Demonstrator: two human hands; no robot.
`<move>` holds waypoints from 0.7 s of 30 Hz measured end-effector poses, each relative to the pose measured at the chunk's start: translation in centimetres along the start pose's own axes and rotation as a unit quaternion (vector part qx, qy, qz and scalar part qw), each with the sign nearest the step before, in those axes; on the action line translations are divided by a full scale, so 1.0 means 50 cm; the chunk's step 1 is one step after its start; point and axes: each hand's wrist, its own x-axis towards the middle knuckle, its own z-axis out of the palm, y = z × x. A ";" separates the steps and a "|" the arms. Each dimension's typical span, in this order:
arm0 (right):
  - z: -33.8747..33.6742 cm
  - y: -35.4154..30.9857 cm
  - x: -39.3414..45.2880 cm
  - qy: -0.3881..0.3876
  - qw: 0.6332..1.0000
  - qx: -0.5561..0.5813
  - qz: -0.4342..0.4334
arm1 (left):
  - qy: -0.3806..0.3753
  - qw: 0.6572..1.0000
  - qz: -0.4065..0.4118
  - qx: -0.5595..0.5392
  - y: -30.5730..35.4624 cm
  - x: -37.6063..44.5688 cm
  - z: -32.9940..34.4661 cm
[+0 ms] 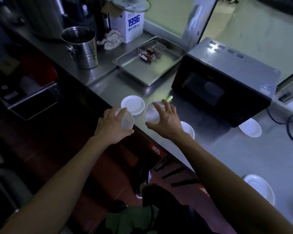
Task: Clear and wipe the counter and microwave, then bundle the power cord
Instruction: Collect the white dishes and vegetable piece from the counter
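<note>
My left hand [112, 125] grips a clear plastic cup [127, 121] just above the steel counter's [227, 149] front edge. My right hand [166, 120] grips a second clear cup [151, 113] from above, fingers spread around its rim. A white saucer [133, 104] lies just beyond the left cup. A green-tipped item [169, 98] pokes out behind my right fingers. The black microwave [223, 81] stands to the right, its door closed. Its dark power cord [289, 125] loops on the counter at the far right. A crumpled cloth [111, 39] lies at the back.
White saucers lie under my right wrist [188, 128], in front of the microwave [250, 127] and near my right forearm [260, 186]. A steel tray [142, 71] holds a clear box. A steel bucket [82, 48] and a white carton [130, 26] stand at the back left.
</note>
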 end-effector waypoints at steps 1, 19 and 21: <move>0.008 -0.006 0.013 -0.003 1.000 0.000 -0.007 | -0.003 1.000 -0.006 0.003 -0.013 0.004 0.002; 0.110 0.003 0.410 -0.035 0.996 0.072 0.051 | -0.064 0.997 -0.031 0.031 -0.165 0.389 -0.021; 0.107 0.007 0.455 -0.029 0.996 0.069 0.046 | -0.059 0.997 -0.021 0.034 -0.166 0.440 -0.033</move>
